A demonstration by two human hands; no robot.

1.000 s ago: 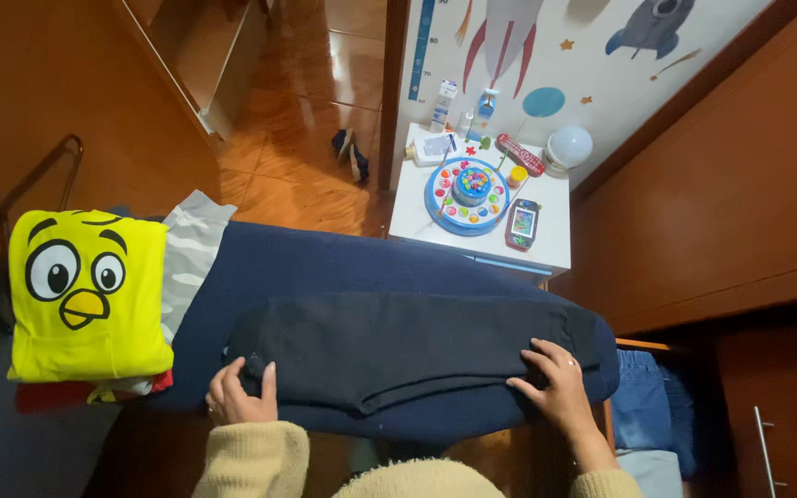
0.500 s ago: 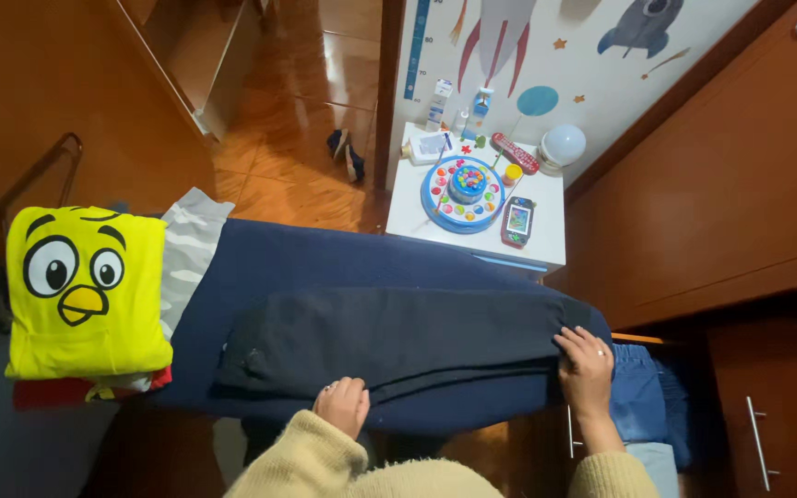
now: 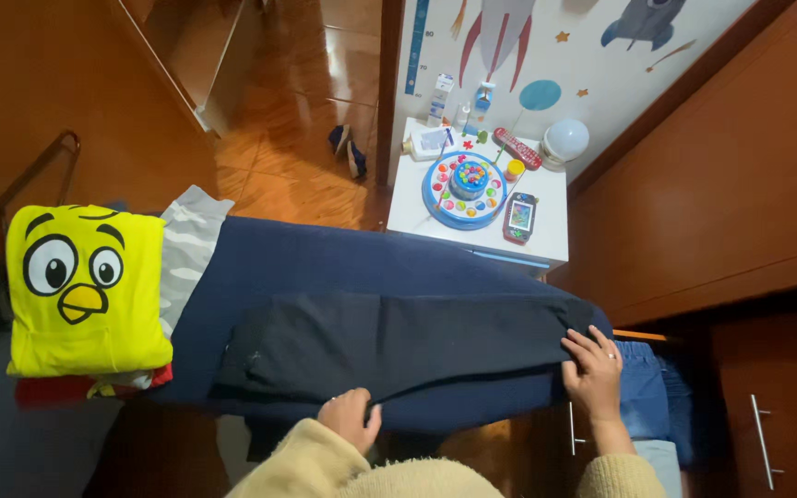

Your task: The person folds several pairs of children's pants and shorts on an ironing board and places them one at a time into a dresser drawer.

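A black garment (image 3: 398,346) lies stretched lengthwise on a long board covered in navy cloth (image 3: 325,258). My left hand (image 3: 350,417) is curled at the middle of the garment's near edge and pinches the fabric. At the garment's right end, my right hand (image 3: 590,373) holds the cloth with its fingers spread on top. Both arms wear cream knitted sleeves.
A folded yellow garment with a chick face (image 3: 85,286) tops a small pile at the board's left end, over a grey striped piece (image 3: 191,249). Behind stands a white side table (image 3: 546,244) with a round toy game (image 3: 468,184) and a globe lamp (image 3: 566,140). Blue jeans (image 3: 643,392) lie in the wooden wardrobe at the right.
My left hand slid from the garment's left end to the middle of its near edge. My right hand moved out to the garment's right end.
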